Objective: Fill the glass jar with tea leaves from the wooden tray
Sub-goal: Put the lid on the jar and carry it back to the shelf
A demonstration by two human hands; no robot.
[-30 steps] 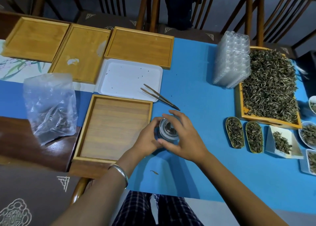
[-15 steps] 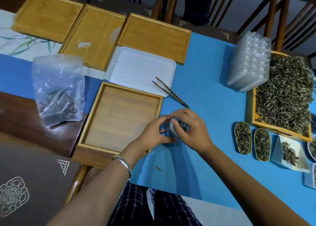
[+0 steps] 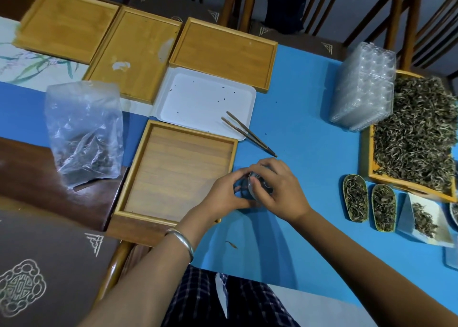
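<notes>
Head cam: both hands on the glass jar (image 3: 257,185), just right of the empty wooden tray (image 3: 178,170). Left hand (image 3: 223,195) and right hand (image 3: 280,193) curl around it. Looks like lid handling. Next: open it, reach the tea leaves (image 3: 416,133) far right.

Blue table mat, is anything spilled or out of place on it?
Yes. One stray brown tea leaf lies alone on the blue table mat near the front edge, below both hands, away from every tray.
</notes>
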